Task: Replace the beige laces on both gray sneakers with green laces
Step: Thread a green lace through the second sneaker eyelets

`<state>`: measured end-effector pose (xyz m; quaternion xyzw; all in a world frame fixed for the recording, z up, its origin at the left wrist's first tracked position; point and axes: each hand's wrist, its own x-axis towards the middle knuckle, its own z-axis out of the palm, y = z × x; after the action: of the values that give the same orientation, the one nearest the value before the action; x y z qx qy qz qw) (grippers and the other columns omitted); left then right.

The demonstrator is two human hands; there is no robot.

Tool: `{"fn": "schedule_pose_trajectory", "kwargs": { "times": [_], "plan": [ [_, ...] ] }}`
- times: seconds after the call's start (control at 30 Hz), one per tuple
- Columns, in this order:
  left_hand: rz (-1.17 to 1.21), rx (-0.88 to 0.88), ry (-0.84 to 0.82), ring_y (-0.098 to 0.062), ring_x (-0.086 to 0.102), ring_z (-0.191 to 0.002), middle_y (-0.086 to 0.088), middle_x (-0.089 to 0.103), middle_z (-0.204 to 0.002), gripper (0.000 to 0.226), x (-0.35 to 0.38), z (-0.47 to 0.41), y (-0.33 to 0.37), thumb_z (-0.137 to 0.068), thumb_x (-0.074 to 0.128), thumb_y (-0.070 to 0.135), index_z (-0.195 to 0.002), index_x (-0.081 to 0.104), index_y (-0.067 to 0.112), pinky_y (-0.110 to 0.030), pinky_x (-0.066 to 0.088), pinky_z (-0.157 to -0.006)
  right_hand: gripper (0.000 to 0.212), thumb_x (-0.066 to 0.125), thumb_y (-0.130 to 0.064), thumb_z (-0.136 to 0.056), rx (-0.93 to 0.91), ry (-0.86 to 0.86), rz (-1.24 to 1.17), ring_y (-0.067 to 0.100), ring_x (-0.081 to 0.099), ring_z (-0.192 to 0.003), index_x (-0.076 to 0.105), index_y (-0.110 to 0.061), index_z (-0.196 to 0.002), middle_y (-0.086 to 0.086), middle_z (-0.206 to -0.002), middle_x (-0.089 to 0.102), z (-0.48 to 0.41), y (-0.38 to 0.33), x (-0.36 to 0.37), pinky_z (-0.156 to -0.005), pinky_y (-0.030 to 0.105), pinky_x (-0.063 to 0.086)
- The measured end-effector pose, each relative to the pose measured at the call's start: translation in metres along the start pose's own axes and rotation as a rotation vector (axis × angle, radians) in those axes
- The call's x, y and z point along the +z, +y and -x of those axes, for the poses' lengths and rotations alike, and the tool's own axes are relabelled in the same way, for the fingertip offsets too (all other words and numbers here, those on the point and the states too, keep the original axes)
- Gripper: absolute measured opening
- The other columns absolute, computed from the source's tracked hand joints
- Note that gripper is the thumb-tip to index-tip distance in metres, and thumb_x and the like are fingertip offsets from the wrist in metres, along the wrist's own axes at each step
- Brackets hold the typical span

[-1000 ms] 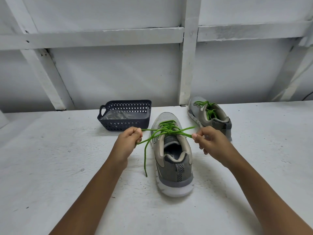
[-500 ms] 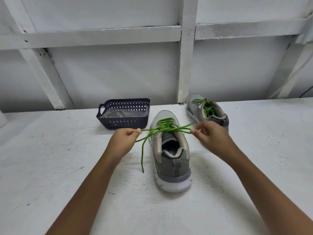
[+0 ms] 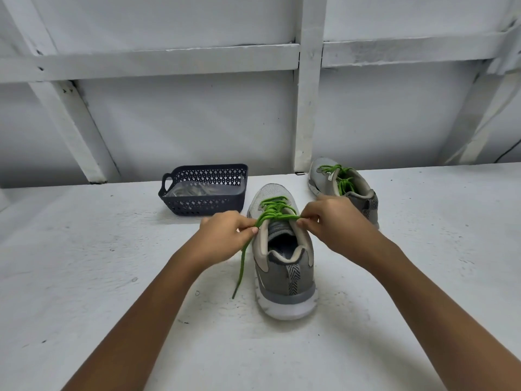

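Right now the person's left grip [image 3: 225,232] is pinched closed on one strand of the bright green cord lace [image 3: 275,214]. It holds the strand between thumb and fingertips just beside the left edge of the collar of the near gray mesh sneaker with a white sole [image 3: 284,266]. The right grip [image 3: 329,221] pinches the other strand at the collar's right edge, with the remaining fingers curled in. The two strands run from the grips toward each other and meet in a crossing over the top of the tongue, above the rows already threaded through the eyelets. A loose tail of green lace [image 3: 242,263] drops from the left grip and ends on the white painted bench [image 3: 84,249] close beside the sneaker's left side.

The near sneaker stands upright on the bench with its heel toward the camera and its toe pointing away. The second gray sneaker [image 3: 324,176] stands farther back and to the right, close to the wall and angled. Its own green lace [image 3: 341,179] lies loosely over the tongue, and the right grip overlaps its near edge in the head view.

A dark perforated plastic basket with a side handle [image 3: 203,204] sits just left of the near sneaker's toe. Something pale and clear lies inside it; I cannot tell what. A white wall with white beams [image 3: 308,108] rises behind the bench.
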<state>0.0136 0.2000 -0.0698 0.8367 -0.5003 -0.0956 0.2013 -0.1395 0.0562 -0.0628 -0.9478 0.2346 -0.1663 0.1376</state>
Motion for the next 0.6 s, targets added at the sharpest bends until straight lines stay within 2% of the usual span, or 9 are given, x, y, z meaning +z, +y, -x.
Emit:
{"fn": "schedule_pose_trajectory", "kwargs": {
  "times": [0.07,0.13,0.23,0.3,0.33,0.43,0.5,0.6],
  "plan": [
    [0.158,-0.006,0.031,0.003,0.050,-0.059,0.016,0.051,-0.064,0.015,-0.001,-0.001,-0.001,-0.093,0.056,0.025,-0.100,0.070,0.025,-0.011,0.035,-0.054,0.020,0.057,-0.027,-0.093,0.011,-0.027,-0.016,0.016,0.055,-0.071,0.068,-0.011,-0.095,0.006,-0.084,0.066,-0.001,-0.006,-0.005,-0.062,0.027,0.039],
    [0.181,-0.014,0.021,0.004,0.045,-0.044,0.014,0.049,-0.056,0.009,-0.003,-0.003,0.000,-0.090,0.060,0.021,-0.083,0.066,0.024,-0.008,0.029,-0.041,0.018,0.060,-0.027,-0.091,0.044,-0.063,-0.099,0.011,0.052,-0.061,0.068,-0.011,-0.088,0.007,-0.080,0.069,-0.003,-0.012,-0.010,-0.054,0.023,0.040],
    [0.242,-0.049,-0.030,0.001,0.044,-0.046,0.007,0.057,-0.060,0.014,-0.005,-0.006,0.001,-0.088,0.062,0.019,-0.075,0.066,0.019,-0.013,0.033,-0.046,0.021,0.067,-0.027,-0.086,0.181,-0.143,-0.464,0.015,0.052,-0.056,0.069,-0.010,-0.073,0.012,-0.071,0.070,-0.009,-0.019,-0.015,-0.050,0.024,0.040],
    [0.360,-0.088,-0.031,-0.012,0.046,-0.057,-0.008,0.061,-0.067,0.015,-0.009,-0.007,0.002,-0.088,0.063,0.017,-0.074,0.067,0.012,-0.021,0.035,-0.054,0.020,0.068,-0.020,-0.086,0.280,-0.187,-0.702,0.011,0.047,-0.046,0.067,-0.007,-0.072,0.005,-0.062,0.069,-0.011,-0.022,-0.013,-0.041,0.019,0.035],
    [0.453,-0.107,-0.010,-0.014,0.044,-0.059,-0.007,0.059,-0.066,0.016,-0.012,-0.007,0.003,-0.088,0.062,0.015,-0.074,0.066,0.009,-0.023,0.033,-0.054,0.018,0.068,-0.017,-0.086,0.305,-0.204,-0.756,0.008,0.044,-0.041,0.067,-0.005,-0.073,0.001,-0.060,0.068,-0.011,-0.024,-0.011,-0.038,0.016,0.032],
    [0.796,-0.145,-0.013,-0.006,0.038,-0.050,0.007,0.060,-0.059,0.017,-0.022,-0.011,0.010,-0.089,0.058,0.009,-0.074,0.064,0.008,-0.019,0.026,-0.048,0.018,0.071,-0.018,-0.084,0.264,-0.230,-0.620,0.007,0.046,-0.038,0.070,-0.002,-0.075,0.003,-0.064,0.070,-0.009,-0.023,-0.005,-0.039,0.019,0.035],
    [0.983,-0.193,-0.073,-0.003,0.035,-0.043,0.007,0.062,-0.058,0.020,-0.024,-0.016,0.018,-0.090,0.055,0.009,-0.072,0.061,0.010,-0.017,0.022,-0.045,0.017,0.072,-0.021,-0.082,0.215,-0.216,-0.467,0.005,0.049,-0.039,0.073,-0.006,-0.073,0.002,-0.062,0.069,-0.007,-0.024,-0.004,-0.044,0.019,0.040],
    [1.157,-0.321,-0.059,-0.001,0.034,-0.039,0.006,0.065,-0.059,0.019,-0.018,-0.023,0.029,-0.089,0.056,0.009,-0.071,0.061,0.013,-0.015,0.022,-0.040,0.023,0.071,-0.024,-0.082,0.159,-0.197,-0.358,-0.001,0.046,-0.033,0.069,-0.017,-0.061,-0.009,-0.046,0.058,-0.005,-0.026,-0.007,-0.036,0.009,0.030]
  ]
}}
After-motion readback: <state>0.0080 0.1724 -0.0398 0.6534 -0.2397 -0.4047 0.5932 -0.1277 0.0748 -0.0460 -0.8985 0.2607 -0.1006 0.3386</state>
